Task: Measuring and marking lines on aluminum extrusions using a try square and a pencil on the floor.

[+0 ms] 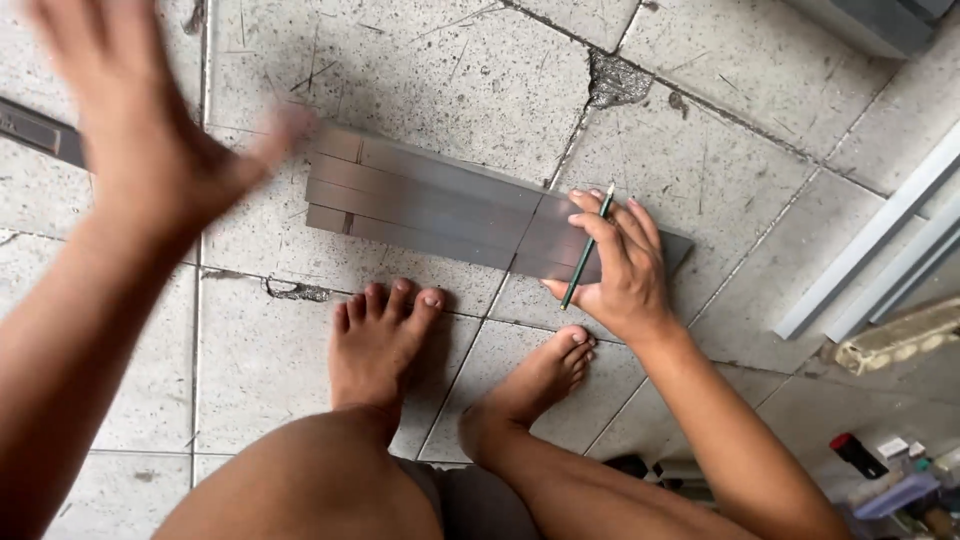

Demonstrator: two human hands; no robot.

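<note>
Several flat grey metal strips (420, 200) lie side by side on the tiled floor in front of my bare feet (380, 335). My right hand (615, 265) rests on the right end of the strips and holds a dark green pencil (587, 250) between its fingers, tip pointing away from me. My left hand (130, 110) is raised at the upper left, blurred, fingers spread, holding nothing, its thumb near the strips' left end.
The floor is scratched grey tile with a cracked patch (612, 82). Long pale metal profiles (880, 240) lie at the right. A dark bar (40, 130) lies at the far left. Small tools and bottles (890, 475) sit at the lower right.
</note>
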